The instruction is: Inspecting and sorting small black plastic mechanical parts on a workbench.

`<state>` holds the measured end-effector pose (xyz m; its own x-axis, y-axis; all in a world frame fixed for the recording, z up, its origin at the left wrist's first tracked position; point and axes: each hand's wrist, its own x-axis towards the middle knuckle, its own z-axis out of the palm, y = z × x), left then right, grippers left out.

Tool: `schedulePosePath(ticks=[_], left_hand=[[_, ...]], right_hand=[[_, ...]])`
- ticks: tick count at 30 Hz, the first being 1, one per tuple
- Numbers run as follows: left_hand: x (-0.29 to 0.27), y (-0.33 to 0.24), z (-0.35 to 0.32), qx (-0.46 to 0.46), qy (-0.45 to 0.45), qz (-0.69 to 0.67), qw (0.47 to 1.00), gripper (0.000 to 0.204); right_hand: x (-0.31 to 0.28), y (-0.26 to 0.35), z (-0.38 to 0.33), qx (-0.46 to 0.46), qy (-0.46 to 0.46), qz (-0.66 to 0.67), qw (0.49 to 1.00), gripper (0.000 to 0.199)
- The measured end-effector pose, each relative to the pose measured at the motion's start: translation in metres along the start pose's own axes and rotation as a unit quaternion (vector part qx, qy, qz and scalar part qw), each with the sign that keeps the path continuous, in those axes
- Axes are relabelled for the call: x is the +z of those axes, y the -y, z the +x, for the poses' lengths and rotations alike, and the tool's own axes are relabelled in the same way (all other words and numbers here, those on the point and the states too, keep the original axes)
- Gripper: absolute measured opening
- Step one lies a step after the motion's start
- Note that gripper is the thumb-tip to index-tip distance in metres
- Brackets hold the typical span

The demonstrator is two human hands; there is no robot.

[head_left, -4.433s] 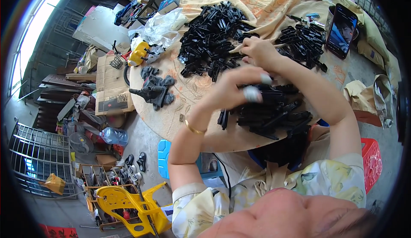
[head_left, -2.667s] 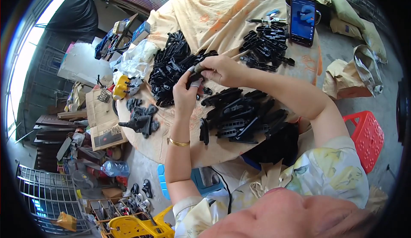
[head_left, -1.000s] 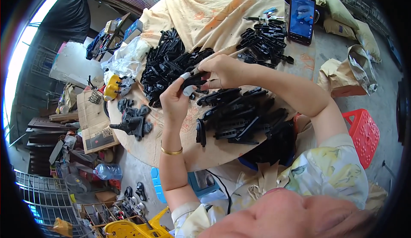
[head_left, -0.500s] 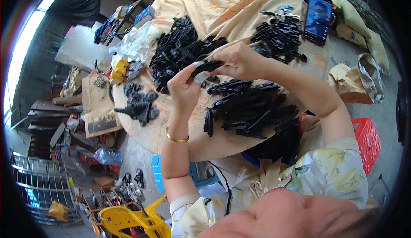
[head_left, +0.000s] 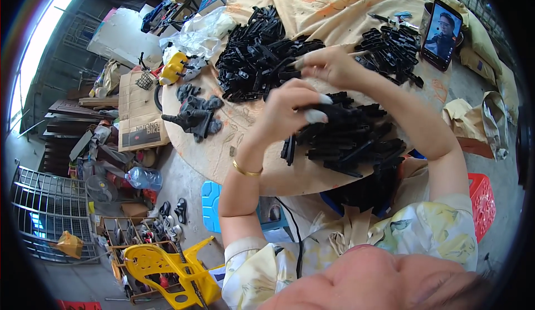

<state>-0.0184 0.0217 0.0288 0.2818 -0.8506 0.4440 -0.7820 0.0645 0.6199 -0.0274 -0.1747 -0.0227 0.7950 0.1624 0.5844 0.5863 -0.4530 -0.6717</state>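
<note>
My left hand (head_left: 287, 112), with white covers on thumb and a fingertip, is curled over the left edge of the near pile of black plastic pieces (head_left: 351, 143). Something black shows between its fingers; whether that is a held piece or the pile behind is unclear. Slightly farther off, my right hand (head_left: 331, 67) has its fingers drawn together, tips pointing left toward the big far pile of black plastic pieces (head_left: 251, 59). Motion blurs its fingertips, and anything thin in them cannot be made out.
A third black pile (head_left: 390, 51) lies at the far right of the cloth-covered round table (head_left: 217, 162), beside a propped phone (head_left: 443, 34). Dark gloves (head_left: 195, 117) and a yellow item (head_left: 174, 69) sit at the left. A red stool (head_left: 482, 204) stands right, a yellow chair (head_left: 161, 265) lower left.
My hands have come apart after meeting around a black plastic piece. The left has moved nearer, over the near pile; the right has shifted slightly toward the far pile. The view has shifted a little.
</note>
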Motion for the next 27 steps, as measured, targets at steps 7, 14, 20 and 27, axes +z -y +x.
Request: schedulePosePath(ticks=[7, 14, 20, 27], left_hand=[[-0.003, 0.017, 0.009, -0.069, 0.001, -0.044, 0.997, 0.028], [-0.044, 0.109, 0.066, -0.154, -0.07, 0.485, 0.858, 0.021], [-0.027, 0.109, 0.103, -0.234, 0.113, 0.637, 0.726, 0.022], [-0.042, 0.127, 0.083, -0.119, 0.041, 0.569, 0.813, 0.015]], right_hand=[[0.014, -0.003, -0.002, 0.034, 0.096, -0.176, 0.979, 0.02], [0.011, 0.018, 0.0, 0.105, 0.136, -0.214, 0.962, 0.027], [-0.004, 0.021, -0.008, 0.129, 0.164, -0.25, 0.945, 0.028], [-0.009, 0.022, -0.008, 0.085, 0.182, -0.314, 0.928, 0.02]])
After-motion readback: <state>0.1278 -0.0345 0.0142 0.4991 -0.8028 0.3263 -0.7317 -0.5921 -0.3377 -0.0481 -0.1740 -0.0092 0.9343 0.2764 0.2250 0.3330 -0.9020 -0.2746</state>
